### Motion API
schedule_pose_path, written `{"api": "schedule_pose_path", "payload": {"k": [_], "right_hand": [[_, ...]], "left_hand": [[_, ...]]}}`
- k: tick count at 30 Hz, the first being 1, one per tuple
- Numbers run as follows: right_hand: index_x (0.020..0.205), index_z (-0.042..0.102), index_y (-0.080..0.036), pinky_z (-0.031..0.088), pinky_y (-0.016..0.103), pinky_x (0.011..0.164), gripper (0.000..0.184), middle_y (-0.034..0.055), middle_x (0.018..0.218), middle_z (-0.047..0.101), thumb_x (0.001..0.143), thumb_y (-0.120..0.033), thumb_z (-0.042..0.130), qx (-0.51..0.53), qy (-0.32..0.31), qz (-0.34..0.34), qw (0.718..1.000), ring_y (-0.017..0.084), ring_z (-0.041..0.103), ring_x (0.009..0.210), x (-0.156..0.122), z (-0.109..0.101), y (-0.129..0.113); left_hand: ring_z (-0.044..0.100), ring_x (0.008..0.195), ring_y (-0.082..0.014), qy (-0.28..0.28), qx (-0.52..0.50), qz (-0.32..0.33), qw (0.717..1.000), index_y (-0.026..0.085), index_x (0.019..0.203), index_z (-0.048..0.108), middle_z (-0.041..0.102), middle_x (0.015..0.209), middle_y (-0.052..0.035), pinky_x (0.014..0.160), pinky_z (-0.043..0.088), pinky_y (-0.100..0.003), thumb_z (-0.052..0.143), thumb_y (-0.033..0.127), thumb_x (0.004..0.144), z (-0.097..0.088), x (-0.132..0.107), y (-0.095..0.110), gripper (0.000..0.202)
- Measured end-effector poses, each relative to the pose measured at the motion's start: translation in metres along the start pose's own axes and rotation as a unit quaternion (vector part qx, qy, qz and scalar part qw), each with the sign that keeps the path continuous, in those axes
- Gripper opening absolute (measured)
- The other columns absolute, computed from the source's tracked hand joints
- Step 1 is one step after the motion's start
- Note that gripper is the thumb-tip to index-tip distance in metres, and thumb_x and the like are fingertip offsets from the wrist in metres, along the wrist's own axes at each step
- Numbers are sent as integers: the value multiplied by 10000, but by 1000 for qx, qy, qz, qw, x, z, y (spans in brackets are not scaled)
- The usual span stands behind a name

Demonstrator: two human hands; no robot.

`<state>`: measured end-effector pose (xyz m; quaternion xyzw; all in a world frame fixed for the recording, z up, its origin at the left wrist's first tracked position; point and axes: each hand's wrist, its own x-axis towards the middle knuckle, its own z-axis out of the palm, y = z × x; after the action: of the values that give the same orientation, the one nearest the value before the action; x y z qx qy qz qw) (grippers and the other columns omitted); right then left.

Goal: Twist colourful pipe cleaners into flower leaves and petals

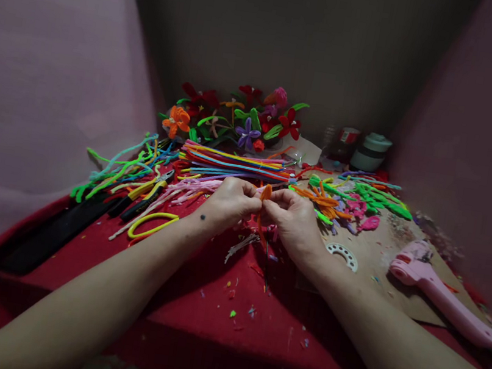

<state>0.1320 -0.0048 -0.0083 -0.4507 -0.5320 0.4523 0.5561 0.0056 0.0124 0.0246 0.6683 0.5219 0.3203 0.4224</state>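
Both my hands meet over the middle of the red cloth, with fingertips pinched on an orange pipe cleaner [267, 194] bent into a petal-like loop. My left hand [234, 200] closes on it from the left, thumb and forefinger together. From the other side my right hand [290, 213] pinches it too. Below the fingers an orange length and a thin dark stem [266, 268] hang down toward the cloth. Just behind my hands lies a bundle of straight coloured pipe cleaners [235, 159]. Orange pipe cleaner pieces [324, 202] lie right of my right hand.
Pliers [149, 195], green pipe cleaners [113, 171] and yellow-handled scissors [152, 220] lie left. A pink glue gun [439, 284] and white ring [342, 256] rest on a board [373, 290] at right. Pipe cleaner flowers [247, 132] and a lidded jar [371, 152] stand behind.
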Motion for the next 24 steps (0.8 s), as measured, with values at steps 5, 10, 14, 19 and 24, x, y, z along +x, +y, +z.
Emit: {"api": "schedule_pose_path", "payload": {"k": [5,10,14,19,24], "right_hand": [[720,555,-163,461,254,494,109,-7,587,597,660,-250,579,16,-1,5,1000,119,548,494,0,-1,1],[693,551,-166,439,244,492,71,-11,573,584,647,-220,546,-25,-8,-11,1000,120,538,504,0,-2,0],[678,542,-170,415,240,487,56,-17,550,572,641,-209,526,-69,-17,-16,997,113,511,487,1,-2,-1],[670,519,-176,392,236,465,53,-28,527,538,650,-225,521,-62,-20,-14,998,108,486,464,0,-2,1],[663,508,-177,392,236,460,72,-29,530,532,655,-244,533,-48,-25,-13,998,105,479,458,1,-2,1]], "left_hand": [[368,325,-41,22,3,15,1000,131,523,534,460,377,59,356,256,-174,545,133,581,1,-4,5,59],[363,319,-38,2,5,-5,1000,137,496,517,462,367,55,355,251,-169,520,94,578,0,-6,10,93],[355,297,-43,-13,7,-26,1000,145,492,497,442,352,59,331,232,-171,544,105,582,-1,-6,11,109],[446,329,-79,-51,-55,-33,997,148,531,511,496,403,38,344,358,-193,542,132,599,2,0,1,77],[468,346,-89,-56,-108,-36,992,150,554,505,499,418,41,358,420,-218,542,125,582,2,2,-3,52]]}}
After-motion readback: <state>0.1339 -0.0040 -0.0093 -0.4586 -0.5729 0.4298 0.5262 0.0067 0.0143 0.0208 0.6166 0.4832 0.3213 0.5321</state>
